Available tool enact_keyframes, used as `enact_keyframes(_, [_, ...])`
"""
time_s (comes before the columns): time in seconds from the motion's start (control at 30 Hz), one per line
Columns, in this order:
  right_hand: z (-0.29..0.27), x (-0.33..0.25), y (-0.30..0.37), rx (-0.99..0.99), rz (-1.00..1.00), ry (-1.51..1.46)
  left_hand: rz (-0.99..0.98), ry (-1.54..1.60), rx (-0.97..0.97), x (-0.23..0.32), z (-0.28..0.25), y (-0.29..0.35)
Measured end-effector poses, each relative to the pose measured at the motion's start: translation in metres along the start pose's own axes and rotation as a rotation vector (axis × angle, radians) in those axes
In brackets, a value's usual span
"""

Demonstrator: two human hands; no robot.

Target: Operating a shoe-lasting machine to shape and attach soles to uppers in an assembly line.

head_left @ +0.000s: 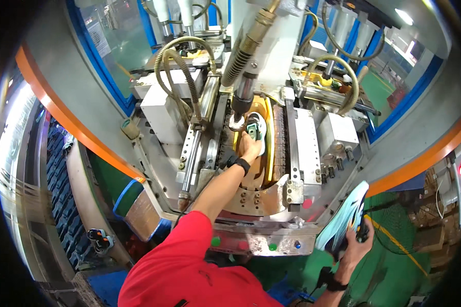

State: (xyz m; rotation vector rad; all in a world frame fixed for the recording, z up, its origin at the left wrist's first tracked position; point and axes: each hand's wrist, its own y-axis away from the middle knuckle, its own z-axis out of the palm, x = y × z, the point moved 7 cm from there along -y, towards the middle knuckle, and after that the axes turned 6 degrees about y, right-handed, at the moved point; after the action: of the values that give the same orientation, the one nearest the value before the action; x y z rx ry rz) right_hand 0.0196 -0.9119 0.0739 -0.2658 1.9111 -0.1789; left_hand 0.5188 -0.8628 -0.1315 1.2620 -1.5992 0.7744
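Observation:
My left hand [249, 147] reaches into the middle of a pressing machine, its fingers closed on a dark shoe [262, 123] with a pale edge and green inside. This shoe lies in the machine's trough, between yellow-edged side walls [269, 148]. Just above it hangs a dark metal press rod [244, 94]. Out to the right of the machine, my right hand [357, 243] grips another shoe by its dark upper. The pale blue and white sole of that held shoe [344, 215] is turned toward the machine, tilted upright. Black bands circle both wrists.
Metal cylinders [193, 158] and white blocks [338, 134] flank the trough, with hoses looping above. An orange curved rim [77, 117] rings the machine. Colored buttons [273, 246] line its front panel. A dark shoe [100, 240] sits on the conveyor edge at left. Cartons [429, 238] stand at right.

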Motion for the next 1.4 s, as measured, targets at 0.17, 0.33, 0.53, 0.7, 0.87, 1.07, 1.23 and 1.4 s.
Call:
enact_keyframes(0.17, [0.128,-0.068,-0.112,-0.341,-0.151,0.088,-0.535,0.855,-0.304,0.043,-0.098,0.083])
enact_keyframes(0.33, [0.324,-0.106,-0.123,-0.799,-0.172,0.454,-0.489,0.835,-0.535,0.036,-0.231,0.192])
enact_keyframes(0.53, [0.495,-0.086,-0.064,-0.703,-0.416,0.79,-0.404,0.805,-0.149,0.002,-0.384,0.286])
enact_keyframes(0.7, [0.546,-0.024,-0.029,-0.436,-0.438,0.813,-0.354,0.919,0.293,-0.017,-0.445,0.375])
enact_keyframes(0.87, [0.509,-0.046,-0.019,-0.644,-0.813,0.483,-0.415,0.99,0.628,-0.067,-0.432,0.453])
enact_keyframes(1.07, [0.306,-0.095,0.249,-1.032,-0.888,-0.047,-0.575,1.077,0.78,-0.103,-0.394,0.515])
enact_keyframes(1.23, [0.366,0.084,0.347,-1.247,-1.202,0.176,-0.615,0.844,0.808,-0.125,-0.376,0.576])
enact_keyframes(1.4, [0.377,0.107,0.351,-1.263,-1.195,0.125,-0.612,0.897,0.995,-0.138,-0.387,0.663])
